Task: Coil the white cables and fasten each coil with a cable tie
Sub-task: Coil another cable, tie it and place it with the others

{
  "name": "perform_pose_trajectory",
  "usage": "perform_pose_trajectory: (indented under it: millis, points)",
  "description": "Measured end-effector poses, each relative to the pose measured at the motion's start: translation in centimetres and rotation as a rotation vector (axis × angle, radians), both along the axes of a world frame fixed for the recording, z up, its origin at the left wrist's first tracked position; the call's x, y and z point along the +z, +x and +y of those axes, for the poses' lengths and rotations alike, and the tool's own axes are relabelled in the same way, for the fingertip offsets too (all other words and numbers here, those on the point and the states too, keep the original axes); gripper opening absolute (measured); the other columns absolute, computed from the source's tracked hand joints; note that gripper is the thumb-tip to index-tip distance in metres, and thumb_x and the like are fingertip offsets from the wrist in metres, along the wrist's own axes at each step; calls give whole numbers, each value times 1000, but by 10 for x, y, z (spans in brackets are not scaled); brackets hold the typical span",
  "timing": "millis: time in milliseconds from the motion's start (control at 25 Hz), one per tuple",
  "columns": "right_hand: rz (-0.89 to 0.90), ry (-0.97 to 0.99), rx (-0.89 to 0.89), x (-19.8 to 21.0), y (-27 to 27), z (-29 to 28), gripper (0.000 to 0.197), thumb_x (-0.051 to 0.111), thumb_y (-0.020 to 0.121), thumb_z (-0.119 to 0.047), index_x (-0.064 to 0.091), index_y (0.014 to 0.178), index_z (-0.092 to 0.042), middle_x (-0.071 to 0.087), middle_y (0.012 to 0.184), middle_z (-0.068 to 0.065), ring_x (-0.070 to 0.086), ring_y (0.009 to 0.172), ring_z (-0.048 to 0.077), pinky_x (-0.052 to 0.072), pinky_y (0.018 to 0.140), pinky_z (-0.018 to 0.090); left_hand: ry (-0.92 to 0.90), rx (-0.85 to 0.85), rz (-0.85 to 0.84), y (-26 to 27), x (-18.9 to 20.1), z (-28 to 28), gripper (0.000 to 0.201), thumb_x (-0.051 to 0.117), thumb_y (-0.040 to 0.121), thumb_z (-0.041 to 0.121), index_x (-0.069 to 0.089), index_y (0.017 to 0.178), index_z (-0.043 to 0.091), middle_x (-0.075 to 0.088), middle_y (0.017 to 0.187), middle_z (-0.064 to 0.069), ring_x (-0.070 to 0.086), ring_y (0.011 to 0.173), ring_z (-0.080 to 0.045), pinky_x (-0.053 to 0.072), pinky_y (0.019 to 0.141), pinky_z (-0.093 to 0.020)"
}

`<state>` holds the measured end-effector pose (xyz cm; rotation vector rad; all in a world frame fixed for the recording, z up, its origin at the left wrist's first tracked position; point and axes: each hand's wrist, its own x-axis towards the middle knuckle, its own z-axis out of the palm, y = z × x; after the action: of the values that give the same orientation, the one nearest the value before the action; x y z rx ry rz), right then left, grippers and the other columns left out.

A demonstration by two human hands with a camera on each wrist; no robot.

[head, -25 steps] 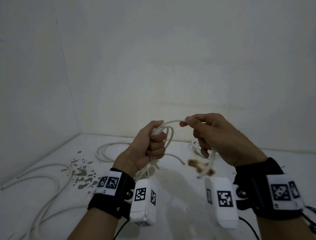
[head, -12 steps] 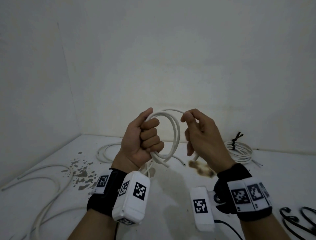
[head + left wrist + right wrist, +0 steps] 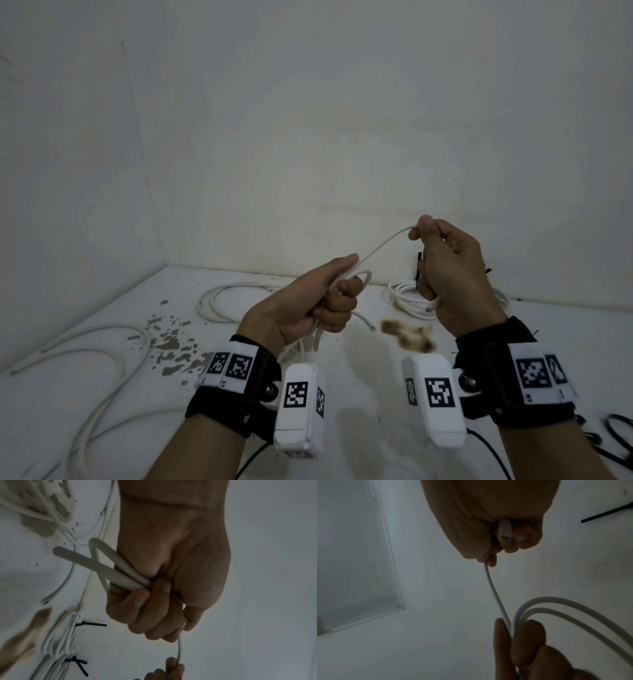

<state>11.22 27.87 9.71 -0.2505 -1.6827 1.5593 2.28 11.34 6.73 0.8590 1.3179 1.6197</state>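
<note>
My left hand (image 3: 329, 301) grips a small coil of white cable (image 3: 359, 275) in its fist above the table; the loops (image 3: 109, 566) stick out past the curled fingers. One strand of the cable (image 3: 383, 245) runs up and right to my right hand (image 3: 445, 270), which pinches it between thumb and forefinger and holds the cable's cut end (image 3: 504, 532) in its curled fingers. Finished coils (image 3: 407, 298) bound with black cable ties (image 3: 89, 624) lie on the table behind my right hand.
Loose white cables (image 3: 113, 356) sprawl over the left of the white table (image 3: 359, 428), one looped (image 3: 219, 301) at the back. Brown stains (image 3: 407, 337) and grey flecks (image 3: 168, 342) mark the surface. Black cable ties (image 3: 616, 431) lie at the right edge. White walls close the back and left.
My right hand has pulled up and to the right, drawing a strand out of the coil. My left hand has dropped lower and turned, and the big loop has shrunk.
</note>
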Motion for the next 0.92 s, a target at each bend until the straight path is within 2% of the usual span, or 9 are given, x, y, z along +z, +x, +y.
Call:
perform_pose_trajectory:
  millis: [320, 480, 640, 720, 800, 880, 920]
  points:
    - [-28, -17, -71, 0, 2, 5, 36, 51, 103, -38, 63, 80, -14, 26, 39, -12, 20, 36, 10, 24, 42, 24, -117, -23, 71, 6, 1, 1, 42, 44, 89, 56, 38, 63, 24, 18, 51, 11, 7, 45, -9, 19, 39, -17]
    - [14, 3, -34, 13, 12, 2, 36, 53, 102, -40, 64, 78, -16, 24, 41, -9, 19, 35, 11, 23, 42, 23, -133, 101, 80, 3, 0, 2, 45, 35, 100, 51, 35, 66, 21, 16, 55, 7, 9, 45, -9, 18, 40, -18]
    - [29, 110, 97, 23, 22, -7, 35, 55, 102, -37, 66, 80, -13, 22, 43, -4, 17, 36, 14, 22, 42, 24, -66, 256, 47, -9, -7, -1, 41, 38, 103, 35, 35, 64, 22, 25, 50, 8, 18, 41, -7, 21, 44, -21]
    - [10, 144, 175, 25, 25, -11, 33, 55, 101, -33, 67, 79, -12, 22, 46, 0, 16, 38, 17, 27, 42, 25, -35, 333, 37, -11, -9, 0, 41, 40, 103, 34, 33, 65, 21, 26, 49, 6, 19, 41, -9, 21, 44, -22]
    - [-16, 208, 337, 26, 32, -8, 29, 59, 99, -25, 68, 76, -10, 23, 45, 4, 17, 39, 17, 30, 43, 26, 57, 435, -34, -15, -8, -2, 40, 43, 101, 34, 33, 65, 22, 31, 49, 4, 23, 41, -11, 26, 44, -22]
    - [-136, 392, 557, 30, 45, 1, 23, 63, 96, -20, 69, 78, -7, 33, 41, 8, 25, 35, 17, 34, 43, 26, 234, 497, -192, -24, -4, -10, 43, 44, 99, 34, 33, 60, 25, 32, 49, 6, 26, 40, -10, 28, 42, -21]
    - [-252, 515, 638, 32, 51, 4, 20, 63, 96, -17, 70, 80, -7, 40, 43, 10, 34, 35, 19, 37, 45, 28, 320, 482, -259, -28, -1, -15, 44, 43, 99, 35, 30, 57, 26, 27, 47, 8, 23, 38, -9, 24, 40, -21]
